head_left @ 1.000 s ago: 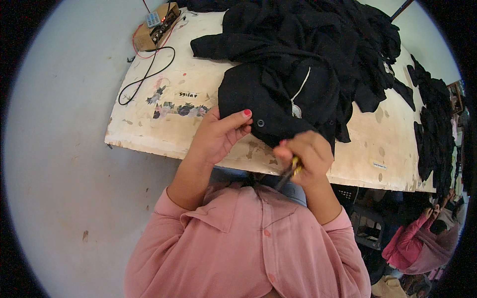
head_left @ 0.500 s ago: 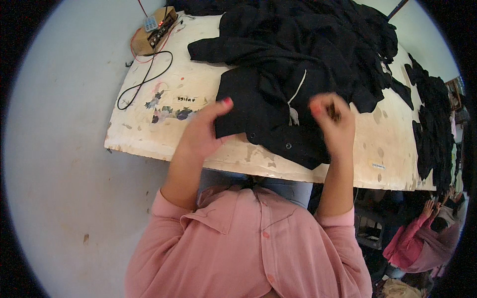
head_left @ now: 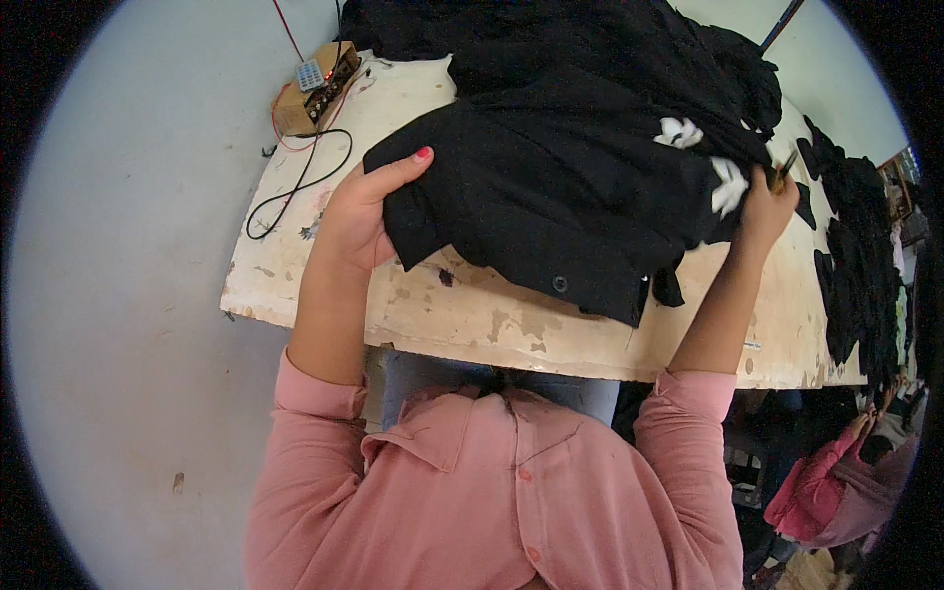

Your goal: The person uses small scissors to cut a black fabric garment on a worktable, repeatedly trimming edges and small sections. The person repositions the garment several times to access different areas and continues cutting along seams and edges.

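A black garment [head_left: 551, 197] with a button [head_left: 560, 284] near its lower edge is stretched between my hands above the table. My left hand [head_left: 359, 211] grips its left edge, with the thumb on top and the fingers underneath. At the right end, my right hand [head_left: 770, 208] is closed at the cloth's edge. A small brownish tool [head_left: 782, 180] with a dark, pointed tip sticks out of that hand; its exact kind is unclear. Two white shapes, an upper patch [head_left: 678, 133] and a lower patch [head_left: 728, 187], show on the garment near my right hand.
More black clothes [head_left: 580, 44] are heaped across the back of the worn, pale table [head_left: 472, 320]. A brown box [head_left: 315, 93] with wires and a cable [head_left: 295, 182] stands at far left. Dark clothes [head_left: 851, 265] hang or lie at right; a person in pink [head_left: 821, 487] is beyond.
My right hand has swung to the far right and away from me, and the garment is now spread wider. My left hand has moved slightly left and now grips the cloth. The pale strip is out of sight.
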{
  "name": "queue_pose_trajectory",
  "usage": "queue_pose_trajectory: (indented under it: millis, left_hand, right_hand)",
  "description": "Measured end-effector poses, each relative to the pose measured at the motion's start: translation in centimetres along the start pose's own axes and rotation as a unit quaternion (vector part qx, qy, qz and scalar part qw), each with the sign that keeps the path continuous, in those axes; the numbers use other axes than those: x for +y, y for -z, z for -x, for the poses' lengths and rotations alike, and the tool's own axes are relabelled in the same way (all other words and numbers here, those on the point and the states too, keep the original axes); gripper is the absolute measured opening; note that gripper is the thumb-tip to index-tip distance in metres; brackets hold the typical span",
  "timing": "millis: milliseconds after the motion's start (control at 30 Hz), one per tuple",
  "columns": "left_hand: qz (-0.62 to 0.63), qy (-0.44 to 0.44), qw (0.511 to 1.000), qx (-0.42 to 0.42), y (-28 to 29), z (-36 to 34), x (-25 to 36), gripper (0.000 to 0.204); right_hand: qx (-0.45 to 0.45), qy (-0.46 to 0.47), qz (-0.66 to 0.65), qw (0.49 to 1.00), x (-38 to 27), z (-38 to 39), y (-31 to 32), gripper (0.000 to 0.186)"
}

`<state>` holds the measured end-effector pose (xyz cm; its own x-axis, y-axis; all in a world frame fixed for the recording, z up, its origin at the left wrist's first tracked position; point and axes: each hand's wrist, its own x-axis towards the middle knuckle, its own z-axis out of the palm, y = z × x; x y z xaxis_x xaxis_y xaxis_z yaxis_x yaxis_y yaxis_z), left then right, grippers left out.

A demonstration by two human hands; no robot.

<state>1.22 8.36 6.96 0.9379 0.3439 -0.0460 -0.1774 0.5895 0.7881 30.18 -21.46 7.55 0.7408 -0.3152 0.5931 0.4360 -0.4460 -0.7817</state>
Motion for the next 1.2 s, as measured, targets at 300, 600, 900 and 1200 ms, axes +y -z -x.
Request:
queue_pose_trajectory:
  millis: [300,600,900,1200]
  left_hand:
    - [-0.093,0.052,0.994,-0.027,-1.8,-0.4,-2.8,0.037]
    - [-0.089,-0.043,0.992,0.08,-1.4,0.9,-6.0,0.028]
    - [-0.137,0.123,0.977,0.108,1.2,4.8,-7.1,0.027]
    - [0.041,0.067,0.988,0.134,-2.5,0.9,-10.0,0.031]
  right_hand:
    - [-0.315,0.261,-0.164,0.897,-8.6,14.2,-1.4,0.058]
    - [-0.511,-0.122,-0.282,0.803,-9.7,16.9,-5.1,0.033]
    - [-0.394,-0.212,-0.344,0.826,-9.3,13.7,-3.6,0.031]
    - [-0.446,-0.105,-0.259,0.851,-8.7,15.8,-2.7,0.035]
